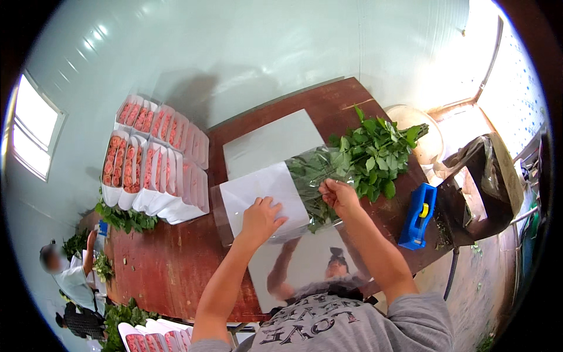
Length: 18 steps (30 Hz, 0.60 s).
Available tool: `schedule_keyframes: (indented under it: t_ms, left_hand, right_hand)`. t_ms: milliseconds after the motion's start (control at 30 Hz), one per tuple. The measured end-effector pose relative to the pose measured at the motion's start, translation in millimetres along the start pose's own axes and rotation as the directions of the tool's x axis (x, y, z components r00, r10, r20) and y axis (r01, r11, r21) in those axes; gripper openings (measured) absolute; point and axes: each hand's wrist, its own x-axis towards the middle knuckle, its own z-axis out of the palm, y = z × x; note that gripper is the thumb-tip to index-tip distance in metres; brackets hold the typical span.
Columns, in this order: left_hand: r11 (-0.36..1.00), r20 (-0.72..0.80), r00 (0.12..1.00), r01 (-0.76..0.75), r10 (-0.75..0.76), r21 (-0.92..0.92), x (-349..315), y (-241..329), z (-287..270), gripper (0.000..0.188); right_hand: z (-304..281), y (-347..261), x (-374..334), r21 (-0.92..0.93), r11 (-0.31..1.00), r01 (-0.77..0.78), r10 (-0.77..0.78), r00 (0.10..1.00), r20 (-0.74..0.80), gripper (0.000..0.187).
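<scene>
In front of me lies a bundle wrapped in white paper (258, 190) and clear plastic film (311, 167). Its leafy green stems (375, 155) stick out to the right; any blooms inside are hidden by the paper. My left hand (261, 222) rests on the paper, fingers apart and holding nothing. Over the stem half of the bundle, my right hand (340, 196) has its fingers pinched together on the film. A shiny reflective sheet (264, 270) lies partly under the near side of the wrap, and a pale flat sheet (270, 141) lies beyond it.
Stacked paper-wrapped bunches of pink roses (152, 152) stand at the table's far left. A blue tape dispenser (417, 217) sits at the right edge, beside a dark plastic-draped bin (489, 170). More wrapped roses (152, 340) are at the lower left. A co-worker (76, 287) stands beyond the left end.
</scene>
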Motion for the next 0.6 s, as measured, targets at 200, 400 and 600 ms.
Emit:
schedule_keyframes:
  t_ms: [200, 400, 600]
  left_hand:
    - [0.999, 0.02, 1.0, -0.022, 0.021, 0.045, -2, 7, 7, 0.042]
    - [0.999, -0.013, 1.0, -0.026, 0.027, 0.032, -8, 1, 17, 0.043]
    - [0.992, -0.017, 0.994, -0.103, 0.105, 0.073, -7, 3, 14, 0.041]
  right_hand:
    - [-36, -14, 2, 0.132, 0.99, 0.046, -0.033, 0.995, -0.098, 0.012]
    - [-100, -65, -87, -0.031, 0.87, 0.493, -0.476, 0.821, -0.315, 0.007]
    - [-212, -120, -209, -0.643, 0.676, 0.361, -0.711, 0.549, -0.439, 0.015]
